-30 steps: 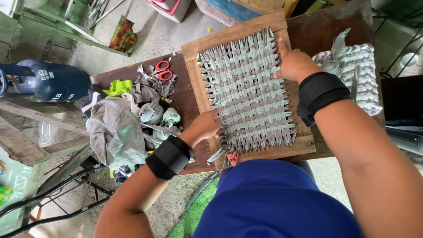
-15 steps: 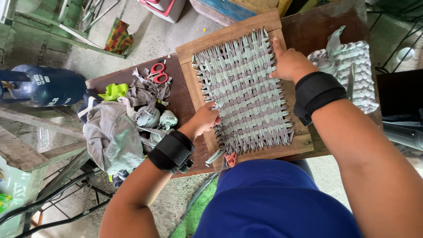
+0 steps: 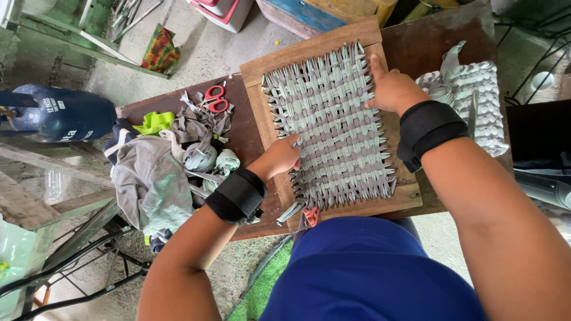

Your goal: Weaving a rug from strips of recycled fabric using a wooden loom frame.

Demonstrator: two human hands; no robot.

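Observation:
A square wooden loom frame (image 3: 309,51) lies on a dark wooden table (image 3: 428,35), strung with a woven mat (image 3: 330,128) of grey and pale green fabric strips. My left hand (image 3: 281,157) rests at the mat's left edge, fingers curled against the strip ends; whether it pinches one is not visible. At the right edge sits my right hand (image 3: 389,89), index finger stretched out along the weave, the other fingers folded. Both wrists wear black bands.
Left of the loom lie a heap of grey and green fabric scraps (image 3: 157,172) and red-handled scissors (image 3: 215,98). A finished woven mat (image 3: 476,101) sits at the right. A dark blue gas cylinder (image 3: 59,113) stands on the floor at left.
My left hand has slid up along the loom's left edge, from the near corner to mid-height. The right hand has stayed at the right edge. The view has shifted slightly.

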